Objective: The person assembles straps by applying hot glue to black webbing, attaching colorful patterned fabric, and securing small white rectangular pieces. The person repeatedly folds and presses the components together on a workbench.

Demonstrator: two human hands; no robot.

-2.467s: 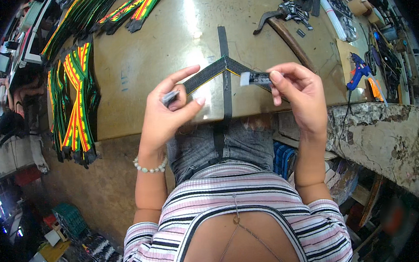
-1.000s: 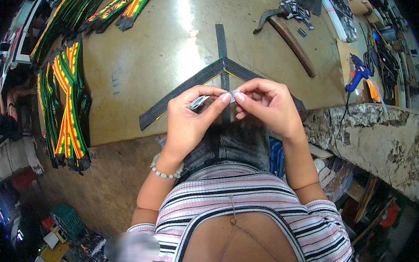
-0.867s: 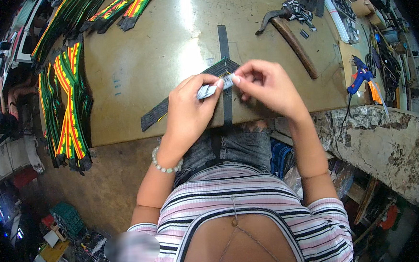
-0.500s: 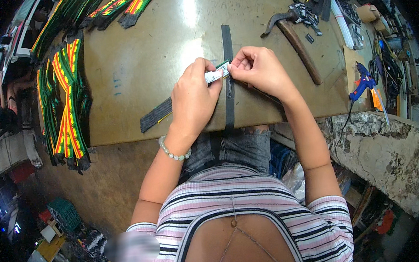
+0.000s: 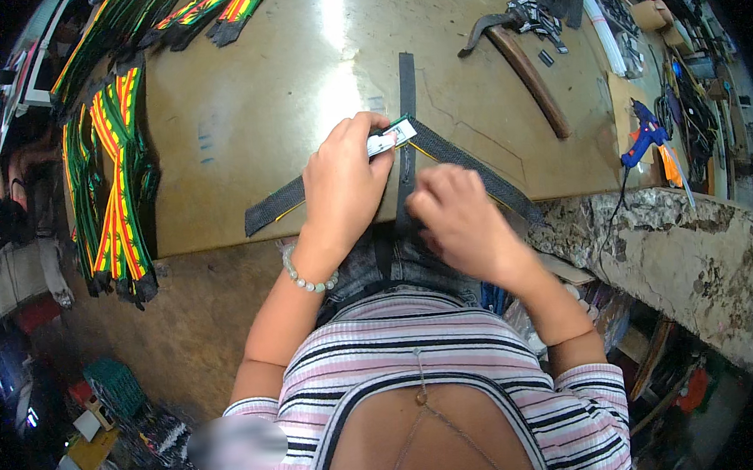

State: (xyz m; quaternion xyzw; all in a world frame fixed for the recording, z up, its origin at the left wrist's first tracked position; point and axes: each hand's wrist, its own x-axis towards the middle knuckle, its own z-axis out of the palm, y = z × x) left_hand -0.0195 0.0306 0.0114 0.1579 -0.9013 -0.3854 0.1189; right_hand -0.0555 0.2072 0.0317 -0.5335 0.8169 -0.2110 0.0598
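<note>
My left hand (image 5: 344,172) is closed round a small white printed label (image 5: 394,136) with a green edge, at the middle of a patterned strap. The strap's dark woven back (image 5: 476,173) faces up, with yellow along its edge; its two ends slope down left and right. Beneath the label, a narrow black strip (image 5: 407,82) runs straight toward me and over the table's front edge. My right hand (image 5: 464,221), smeared by motion, is beside the strip near that edge. Its fingers are curled; what is in them, if anything, is hidden.
Bundles of green, yellow and red straps (image 5: 119,182) hang over the table's (image 5: 256,96) left edge; more lie at the back left. A hammer (image 5: 531,83) lies at the right beside a pile of small dark pieces (image 5: 540,22). A blue glue gun (image 5: 644,137) is farther right.
My right hand has left the label and moved down toward the table's front edge. The label and the strap's right half now show more fully. My left hand keeps its hold.
</note>
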